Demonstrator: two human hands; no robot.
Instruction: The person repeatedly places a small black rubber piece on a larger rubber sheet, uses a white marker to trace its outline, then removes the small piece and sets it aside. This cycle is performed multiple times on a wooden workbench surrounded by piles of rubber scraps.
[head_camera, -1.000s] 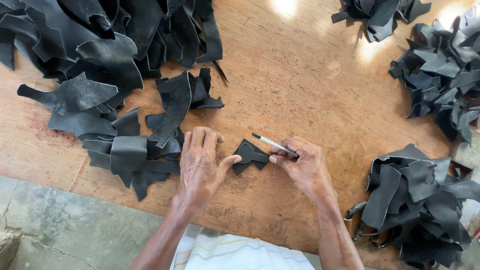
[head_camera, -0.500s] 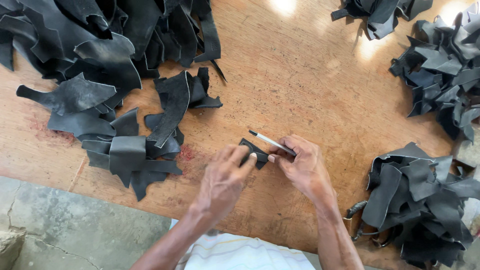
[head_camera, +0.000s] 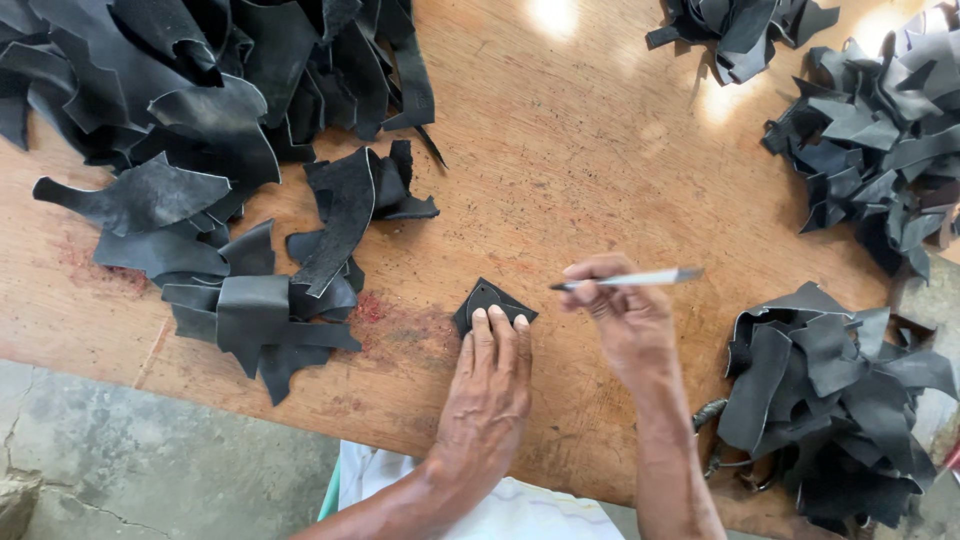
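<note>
The small black leather piece (head_camera: 492, 303) lay flat on the wooden table (head_camera: 560, 170), near its front edge, pinned under the fingertips of the left hand (head_camera: 488, 385), which was spread open and pressing down. Just to its right, the right hand (head_camera: 625, 320) was closed around a slim pen-like tool (head_camera: 630, 280), held a bit above the table and not touching the piece. Heaps of black leather scraps (head_camera: 200, 130) sat further out on both sides.
</note>
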